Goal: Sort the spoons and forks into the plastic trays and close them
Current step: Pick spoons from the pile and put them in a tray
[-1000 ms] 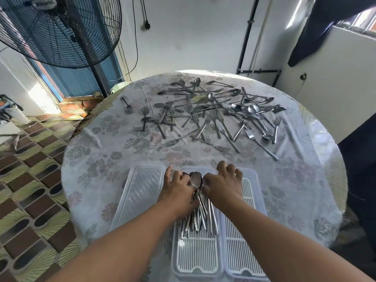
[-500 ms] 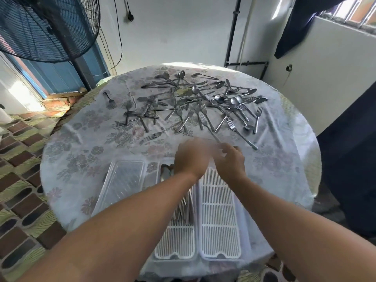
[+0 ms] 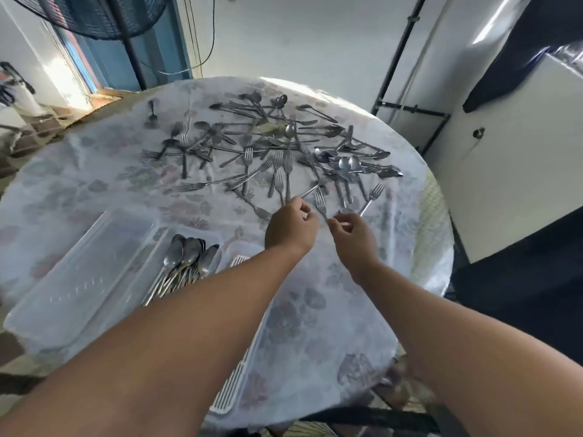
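A heap of steel forks and spoons [image 3: 277,146] is spread over the far half of the round table [image 3: 94,190]. My left hand [image 3: 291,227] reaches the heap's near edge, fingers curled, pinching the end of a thin cutlery handle [image 3: 309,191]. Just to its right, my right hand [image 3: 353,231] pinches the handle end of a fork [image 3: 320,199] whose tines point away from me. On the near left, a clear tray [image 3: 217,244] holds a bundle of spoons [image 3: 186,253]. A second tray with a white grid [image 3: 232,386] lies mostly hidden under my left forearm.
An empty clear plastic tray or lid [image 3: 79,269] lies left of the spoon tray. A standing fan [image 3: 126,33] is behind the table on the left. A dark cloth [image 3: 517,52] hangs at the right, and the table's right edge [image 3: 438,216] is close to a wall.
Both hands left the spoon tray and moved forward to the near edge of the cutlery heap, where each now pinches a handle. The view shifted right.
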{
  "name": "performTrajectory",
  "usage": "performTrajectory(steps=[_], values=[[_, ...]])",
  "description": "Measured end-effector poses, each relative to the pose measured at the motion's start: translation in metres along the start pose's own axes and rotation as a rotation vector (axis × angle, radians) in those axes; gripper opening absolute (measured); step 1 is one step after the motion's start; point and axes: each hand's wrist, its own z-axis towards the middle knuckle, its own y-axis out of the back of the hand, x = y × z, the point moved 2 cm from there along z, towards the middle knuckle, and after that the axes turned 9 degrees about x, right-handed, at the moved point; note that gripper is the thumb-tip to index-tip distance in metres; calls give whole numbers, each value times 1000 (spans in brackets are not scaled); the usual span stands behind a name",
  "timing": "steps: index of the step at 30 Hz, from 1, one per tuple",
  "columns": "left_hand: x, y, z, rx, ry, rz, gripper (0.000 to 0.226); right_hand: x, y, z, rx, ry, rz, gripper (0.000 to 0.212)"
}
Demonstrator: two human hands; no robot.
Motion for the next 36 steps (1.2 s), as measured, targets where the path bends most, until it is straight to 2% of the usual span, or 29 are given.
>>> performTrajectory(steps=[8, 13, 17, 21, 26, 30, 32, 36], values=[[-6, -19, 54, 40, 2, 140, 7, -12, 11, 47, 45, -25, 16, 17], [-23, -45, 79, 116, -100, 248, 14, -22, 33, 81, -19, -47, -51, 17], [-33, -67, 101, 135, -174, 360, 16, -37, 46, 113, -5, -39, -91, 10], [-43, -88, 124, 204, -235, 566, 20, -48, 61, 155, 39, -22, -118, 14], [-56, -119, 151, 368, -134, 934, 29, -59, 76, 201, 160, 34, -207, 16], [-66, -138, 170, 417, -231, 1242, 45, -68, 87, 224, 251, 79, -295, 18], [-64, -145, 178, 396, -255, 1275, 46, -74, 91, 237, 255, 88, -330, 19], [-64, -142, 190, 371, -311, 1256, 34, -76, 95, 254, 195, 134, -397, 23]])
